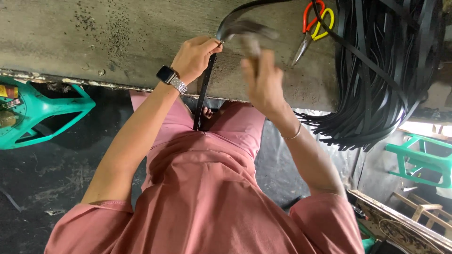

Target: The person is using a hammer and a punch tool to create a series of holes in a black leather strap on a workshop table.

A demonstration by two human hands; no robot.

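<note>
Screens: one. Watch [165, 74], upper centre-left of frame, strapped just below the left hand [195, 59]. Small rounded-square face, black and unlit, on a silver link band.

Labels or packets: small flat pieces [8, 91] at far left edge of frame, lying on a teal plastic stool [52, 110]. One yellow, one red just beneath it. Too small to tell whether wrappers or stickers; print not legible.

Signs: none seen.
</note>
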